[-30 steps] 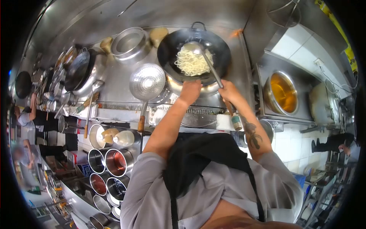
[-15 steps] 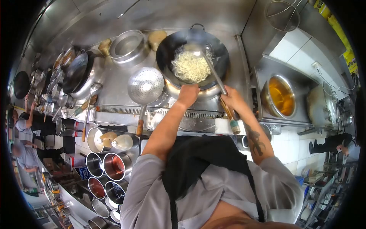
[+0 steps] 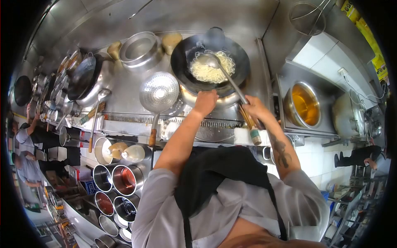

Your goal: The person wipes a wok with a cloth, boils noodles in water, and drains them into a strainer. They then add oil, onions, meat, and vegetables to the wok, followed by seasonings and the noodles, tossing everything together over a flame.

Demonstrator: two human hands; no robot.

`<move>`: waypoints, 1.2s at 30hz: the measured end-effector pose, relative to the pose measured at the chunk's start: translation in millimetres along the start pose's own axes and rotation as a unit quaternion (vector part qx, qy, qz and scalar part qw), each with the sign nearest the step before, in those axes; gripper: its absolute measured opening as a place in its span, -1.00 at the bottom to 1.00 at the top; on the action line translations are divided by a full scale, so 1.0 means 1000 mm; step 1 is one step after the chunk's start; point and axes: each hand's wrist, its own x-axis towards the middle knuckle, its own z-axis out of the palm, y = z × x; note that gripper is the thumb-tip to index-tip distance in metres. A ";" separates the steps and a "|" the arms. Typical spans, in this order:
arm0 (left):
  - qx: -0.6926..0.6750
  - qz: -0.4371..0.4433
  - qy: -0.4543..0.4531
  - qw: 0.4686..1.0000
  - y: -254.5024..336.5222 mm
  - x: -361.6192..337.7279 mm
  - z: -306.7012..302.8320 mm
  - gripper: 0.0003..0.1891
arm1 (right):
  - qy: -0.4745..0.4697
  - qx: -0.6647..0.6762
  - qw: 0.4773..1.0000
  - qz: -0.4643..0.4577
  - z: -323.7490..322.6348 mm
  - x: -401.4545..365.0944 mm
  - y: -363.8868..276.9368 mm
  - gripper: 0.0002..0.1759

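Note:
My left hand (image 3: 206, 102) is closed at the near edge of a black wok (image 3: 180, 62); the part under its fingers is hidden. Pale noodles (image 3: 214, 73) lie bunched in the wok's middle. In my right hand (image 3: 253, 107) is the long handle of a metal ladle (image 3: 231, 82). The ladle's bowl rests on or just over the far left part of the noodles. Below my right hand lies a bamboo brush (image 3: 253, 131) with a green-wrapped end, and the wok sits on the stove.
A large perforated strainer (image 3: 159, 91) lies left of the wok, near a stacked metal pot (image 3: 139, 49). Right of the stove stands a bowl of amber liquid (image 3: 304, 105). Several seasoning pots (image 3: 127, 180) stand at lower left. Other people (image 3: 27, 136) are at far left and far right.
The noodles have gathered into a tighter heap and shifted slightly right. The ladle's bowl has come toward me onto them. Both hands keep their holds, with the right a little lower.

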 end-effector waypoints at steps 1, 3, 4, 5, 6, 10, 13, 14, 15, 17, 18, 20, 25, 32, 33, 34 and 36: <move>-0.008 -0.008 -0.014 1.000 -0.004 0.003 0.003 -0.80 | 0.019 -0.032 0.999 -0.025 0.002 -0.003 -0.007 -0.61; -0.007 0.002 0.005 1.000 0.001 0.002 0.000 -0.80 | 0.056 -0.098 0.990 -0.081 0.002 -0.002 -0.018 -0.60; -0.002 0.009 0.016 1.000 0.005 -0.002 -0.002 -0.80 | 0.094 -0.184 0.973 -0.102 0.006 0.006 -0.004 -0.60; 0.004 0.020 0.026 0.999 0.004 -0.002 -0.005 -0.80 | 0.079 -0.138 0.981 -0.109 0.005 0.006 -0.002 -0.60; -0.002 0.017 0.018 1.000 0.001 0.000 -0.005 -0.80 | 0.062 -0.091 0.988 -0.111 0.004 0.001 0.003 -0.60; -0.017 0.004 0.002 1.000 -0.005 0.000 0.002 -0.80 | -0.016 -0.096 0.993 -0.064 0.003 -0.002 0.005 -0.60; -0.002 -0.009 -0.013 1.000 0.016 0.000 -0.010 -0.81 | 0.091 -0.177 0.978 -0.068 0.034 -0.004 -0.015 -0.63; 0.007 -0.018 -0.020 1.000 0.022 -0.001 -0.016 -0.81 | 0.070 -0.154 0.984 -0.054 0.037 -0.004 -0.015 -0.66; 0.001 -0.012 -0.017 1.000 0.019 -0.001 -0.015 -0.81 | 0.045 -0.122 0.990 -0.057 0.035 -0.007 -0.015 -0.67; -0.011 0.003 -0.009 1.000 0.010 0.000 -0.009 -0.81 | -0.003 -0.060 0.996 -0.065 0.018 -0.018 -0.012 -0.69; -0.006 0.007 0.000 1.000 0.005 0.001 -0.005 -0.82 | -0.017 -0.026 0.999 -0.039 0.008 -0.020 -0.009 -0.70; 0.003 0.010 0.018 1.000 0.004 0.000 0.001 -0.83 | -0.050 0.039 0.998 0.014 -0.011 -0.021 -0.004 -0.72; -0.015 0.005 0.010 1.000 0.003 -0.003 0.005 -0.82 | 0.016 0.003 0.999 -0.034 0.019 0.004 0.011 -0.79; -0.001 0.007 0.015 1.000 0.008 -0.001 0.000 -0.81 | -0.122 0.305 0.941 0.083 -0.016 -0.011 0.022 -0.76; -0.009 0.004 0.009 1.000 0.005 -0.006 0.006 -0.81 | -0.080 0.245 0.964 0.062 -0.010 -0.009 0.024 -0.75; -0.014 0.004 0.008 1.000 0.000 -0.002 0.008 -0.81 | -0.036 0.181 0.982 0.035 -0.004 -0.002 0.023 -0.73; -0.009 0.013 0.015 1.000 0.002 -0.001 0.007 -0.81 | 0.007 0.117 0.992 -0.036 0.006 0.005 0.017 -0.67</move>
